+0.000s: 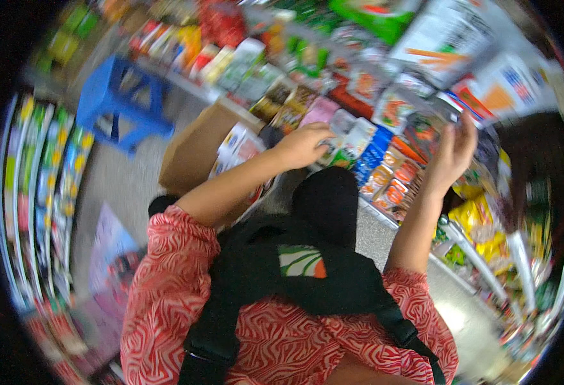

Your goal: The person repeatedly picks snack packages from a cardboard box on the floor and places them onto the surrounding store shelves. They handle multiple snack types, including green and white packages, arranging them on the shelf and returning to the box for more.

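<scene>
Over the near edge of a shelf of packaged goods hangs my left hand, its fingers bent and the thumb apart, with no held thing visible. Small white and green packets lie just beyond its fingertips. My right hand is raised farther right, fingers pointing away from me. Its fingertips overlap the edge of a red, blue and white packet; blur hides whether they grip it. Between the hands lie blue packets and orange and clear packets. An open cardboard box holding printed white packs stands under my left forearm.
A blue plastic stool stands on the floor at upper left. Stocked shelves line the far left. Yellow packets fill a rack with pale rails at right. Large white printed bags are at upper right.
</scene>
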The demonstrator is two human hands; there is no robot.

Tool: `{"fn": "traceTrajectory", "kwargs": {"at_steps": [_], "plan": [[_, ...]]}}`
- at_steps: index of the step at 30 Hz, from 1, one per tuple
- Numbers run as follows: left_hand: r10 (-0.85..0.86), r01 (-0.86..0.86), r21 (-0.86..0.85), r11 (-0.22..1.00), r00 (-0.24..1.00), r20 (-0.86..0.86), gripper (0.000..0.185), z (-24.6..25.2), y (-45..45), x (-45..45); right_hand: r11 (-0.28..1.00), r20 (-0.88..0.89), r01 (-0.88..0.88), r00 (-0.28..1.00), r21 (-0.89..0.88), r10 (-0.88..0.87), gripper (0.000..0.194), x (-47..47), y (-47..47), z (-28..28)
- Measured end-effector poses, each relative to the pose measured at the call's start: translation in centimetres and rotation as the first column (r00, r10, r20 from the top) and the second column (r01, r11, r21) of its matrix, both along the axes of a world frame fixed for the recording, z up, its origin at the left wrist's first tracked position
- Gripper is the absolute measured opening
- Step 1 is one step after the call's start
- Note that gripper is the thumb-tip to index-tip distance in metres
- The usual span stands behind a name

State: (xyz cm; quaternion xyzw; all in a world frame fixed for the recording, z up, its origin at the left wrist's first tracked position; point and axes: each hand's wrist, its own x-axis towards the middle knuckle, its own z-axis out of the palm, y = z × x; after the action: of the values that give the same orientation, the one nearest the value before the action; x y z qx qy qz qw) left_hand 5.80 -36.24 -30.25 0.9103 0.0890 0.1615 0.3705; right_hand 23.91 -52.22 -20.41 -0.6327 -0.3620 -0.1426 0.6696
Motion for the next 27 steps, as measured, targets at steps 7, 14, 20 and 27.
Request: {"fn": "traceTrajectory", "kwargs": {"at_steps": [7,14,20,27], "plan": [[0.515,-0.798,-0.601,0.039,0.531,-0.673,0.017,-20.2,8.0,-24.0,0.435,-0.339,-0.693,0.686,-0.575,0.644,0.02,-14.0,11.8,-15.9],[0.462,-0.637,-0.56,-0.529,0.338,-0.82,0.013,-30.7,7.0,-23.9,-0.184,-0.684,-0.7,0.547,-0.69,0.483,0.03,-21.1,19.7,-27.1],[0.59,-0.601,-0.605,-0.522,0.257,-0.765,0.058,-35.9,10.9,-18.7,-0.381,-0.747,-0.648,0.51,-0.659,0.426,0.028,-21.7,21.0,-31.6],[0.659,-0.223,-0.67,-0.708,0.134,-0.741,0.051,-38.4,16.2,-17.6,-0.354,-0.849,-0.772,0.48,-0.528,0.221,0.03,-21.5,22.6,-30.6]]}}
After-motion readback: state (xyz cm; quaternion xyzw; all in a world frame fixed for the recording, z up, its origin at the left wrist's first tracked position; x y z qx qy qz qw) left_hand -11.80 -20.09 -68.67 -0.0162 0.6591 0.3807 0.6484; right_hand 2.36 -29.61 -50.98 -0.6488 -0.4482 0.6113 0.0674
